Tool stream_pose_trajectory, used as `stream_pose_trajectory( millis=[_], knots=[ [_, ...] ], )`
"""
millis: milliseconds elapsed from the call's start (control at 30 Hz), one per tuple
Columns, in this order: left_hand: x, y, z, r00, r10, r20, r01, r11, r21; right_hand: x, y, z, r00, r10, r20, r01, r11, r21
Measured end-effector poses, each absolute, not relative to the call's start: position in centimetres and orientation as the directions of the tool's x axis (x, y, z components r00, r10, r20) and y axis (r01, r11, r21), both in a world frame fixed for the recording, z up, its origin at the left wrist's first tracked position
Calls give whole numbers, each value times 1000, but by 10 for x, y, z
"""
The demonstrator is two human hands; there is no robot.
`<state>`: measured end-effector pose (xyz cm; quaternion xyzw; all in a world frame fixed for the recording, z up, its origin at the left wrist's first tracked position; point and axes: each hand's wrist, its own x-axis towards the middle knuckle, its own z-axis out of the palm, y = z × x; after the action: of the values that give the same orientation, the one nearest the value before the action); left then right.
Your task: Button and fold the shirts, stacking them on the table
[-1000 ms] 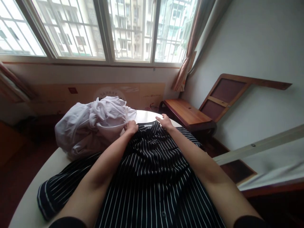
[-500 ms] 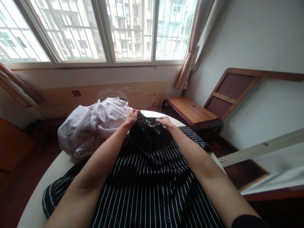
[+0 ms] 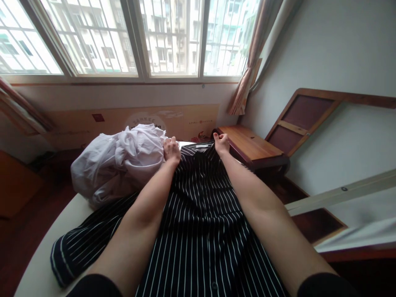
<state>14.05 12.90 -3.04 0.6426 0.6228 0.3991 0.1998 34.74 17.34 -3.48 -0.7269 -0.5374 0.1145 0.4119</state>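
A black shirt with white pinstripes (image 3: pixel 201 206) lies spread over a round white table, its collar end away from me. My left hand (image 3: pixel 172 150) is closed at the left of the collar, right beside a heap of pale crumpled cloth (image 3: pixel 117 161). On the collar's other side my right hand (image 3: pixel 221 144) grips the shirt fabric, lifting it a little. One sleeve stretches out to the lower left under my left forearm. The other sleeve is mostly hidden behind my right arm.
The white table (image 3: pixel 40 251) shows its rim at the left. Beyond it stand a low wooden bench (image 3: pixel 247 142) and a leaning wooden frame (image 3: pixel 312 111) against the wall. A barred window (image 3: pixel 167 41) with a tied curtain (image 3: pixel 243 90) lies ahead.
My right hand has moved up and to the right with the fabric, and my left hand slightly down. The collar is spread wider, and the left sleeve shows more.
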Motion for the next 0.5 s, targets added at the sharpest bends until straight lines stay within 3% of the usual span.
stream_pose_trajectory(
  millis=[100, 133, 200, 300, 400, 500],
  knots=[
    [155, 111, -48, 34, 918, 394, 838, -241, 489, 336, 168, -49, 239, 916, 323, 806, -2, -592],
    [158, 103, -58, 154, 914, 375, 878, -300, 372, 334, 161, -57, 152, 930, 334, 853, 47, -519],
    [158, 86, -80, 361, 915, 181, 890, -396, 228, 334, 143, -79, -25, 956, 292, 921, 135, -365],
    [149, 69, -105, 422, 903, -78, 899, -406, 162, 343, 116, -109, -201, 975, 93, 951, 217, -222],
    [139, 66, -111, 403, 909, -103, 911, -389, 135, 353, 104, -119, -255, 967, -28, 953, 246, -178],
    [134, 67, -104, 344, 933, -103, 936, -332, 119, 355, 97, -110, -215, 976, -39, 968, 208, -139]
  ],
)
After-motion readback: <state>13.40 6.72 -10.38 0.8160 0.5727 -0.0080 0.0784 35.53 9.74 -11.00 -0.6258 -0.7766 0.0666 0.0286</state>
